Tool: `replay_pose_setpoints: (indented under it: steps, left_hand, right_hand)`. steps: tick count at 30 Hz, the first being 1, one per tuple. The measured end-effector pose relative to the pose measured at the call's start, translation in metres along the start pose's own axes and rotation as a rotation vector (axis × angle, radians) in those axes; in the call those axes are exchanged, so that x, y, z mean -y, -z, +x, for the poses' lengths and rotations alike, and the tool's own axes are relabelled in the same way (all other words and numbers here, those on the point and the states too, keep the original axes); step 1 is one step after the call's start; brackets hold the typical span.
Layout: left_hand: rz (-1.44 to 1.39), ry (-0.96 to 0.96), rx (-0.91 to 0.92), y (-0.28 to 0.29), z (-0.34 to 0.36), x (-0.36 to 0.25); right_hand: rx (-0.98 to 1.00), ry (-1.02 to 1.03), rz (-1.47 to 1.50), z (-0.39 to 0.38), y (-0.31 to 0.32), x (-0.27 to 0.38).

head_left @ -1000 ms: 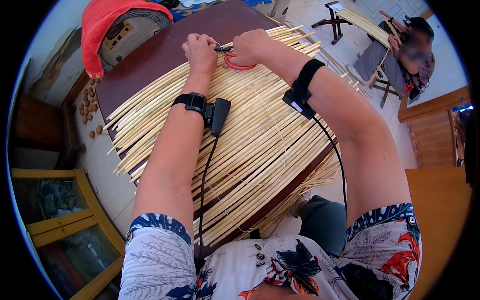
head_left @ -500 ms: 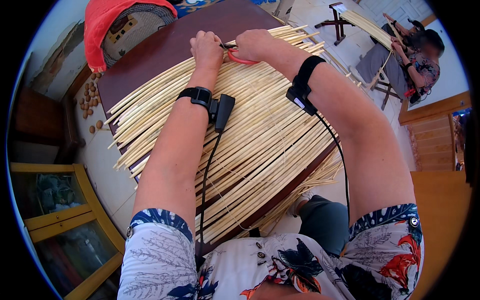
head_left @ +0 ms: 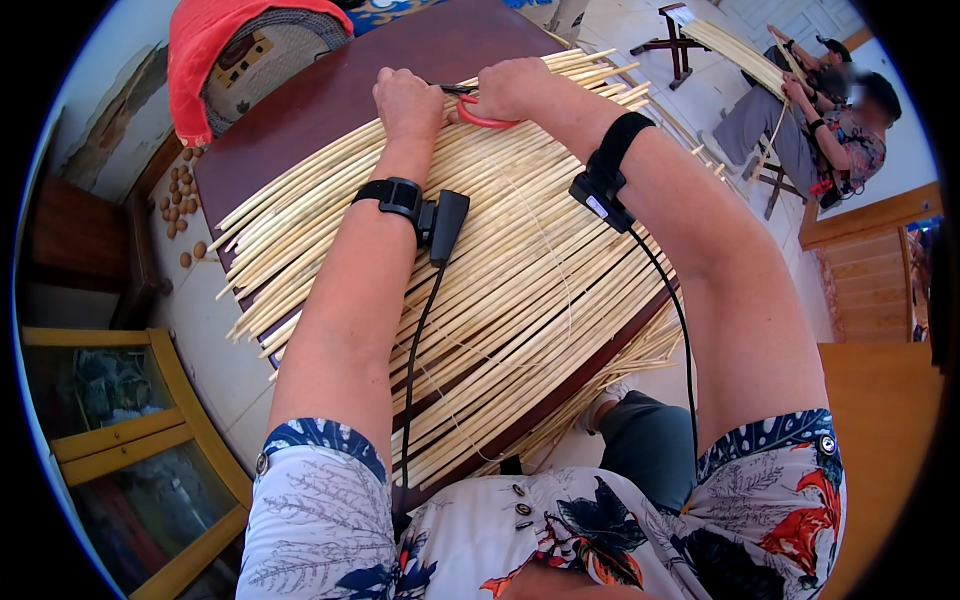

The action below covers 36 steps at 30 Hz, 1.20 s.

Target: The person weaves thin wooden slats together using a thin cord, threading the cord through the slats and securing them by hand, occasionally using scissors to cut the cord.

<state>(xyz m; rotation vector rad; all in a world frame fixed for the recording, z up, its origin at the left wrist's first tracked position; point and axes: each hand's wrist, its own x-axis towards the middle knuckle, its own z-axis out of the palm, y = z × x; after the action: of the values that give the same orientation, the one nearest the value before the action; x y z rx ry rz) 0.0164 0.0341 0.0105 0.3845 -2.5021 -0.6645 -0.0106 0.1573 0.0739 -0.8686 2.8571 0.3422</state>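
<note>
My right hand [head_left: 512, 88] is closed on red-handled scissors [head_left: 487, 122] at the far edge of a mat of pale stalks [head_left: 500, 220]. The dark blades point left toward my left hand [head_left: 408, 103]. That hand is closed just beyond the blade tips, knuckles up, and its fingers hide whatever they grip. The peeled-looking stalks lie side by side across a dark red table [head_left: 300, 105]. Thin pale strings [head_left: 548, 245] run over them. Both wrists wear black straps with cabled devices.
A red cloth [head_left: 195, 75] drapes over a cushioned seat at the far left. Walnut-like round things [head_left: 180, 195] lie on the floor beside a glass-door cabinet [head_left: 130, 430]. At the far right, people [head_left: 845, 140] sit handling more pale stalks. Loose stalks [head_left: 640, 350] stick out under the table's near right edge.
My left hand has shifted slightly left, away from my right, and more of the scissor blades shows between them. The people at the right have moved a little.
</note>
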Motion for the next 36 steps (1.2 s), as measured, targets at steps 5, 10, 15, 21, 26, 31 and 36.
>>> replay_pose_setpoints:
  steps: [5,10,15,21,26,31,36]
  left_hand:
    - [-0.099,0.038,-0.06,-0.007,0.001,0.009]
    - [-0.122,0.034,-0.099,-0.011,0.002,0.013]
    - [-0.125,0.022,-0.067,-0.01,0.002,0.012]
    - [-0.187,0.032,-0.145,-0.014,0.007,0.014]
    - [-0.216,0.03,-0.098,-0.01,0.006,0.012]
    - [-0.133,-0.022,-0.135,-0.015,0.004,0.016]
    - [-0.243,-0.049,-0.087,-0.018,0.008,0.024]
  right_hand:
    - [-0.002,-0.011,-0.041,-0.009,0.008,0.007]
    - [-0.013,-0.001,-0.047,-0.014,0.009,0.007]
    - [-0.044,-0.004,-0.024,-0.019,0.004,0.006]
    - [-0.202,0.048,-0.08,-0.025,0.003,0.006]
    - [-0.221,-0.027,-0.034,-0.023,0.003,0.0]
    - [-0.246,-0.035,0.012,-0.021,-0.003,-0.005]
    - [-0.272,-0.055,0.051,-0.022,-0.002,-0.003]
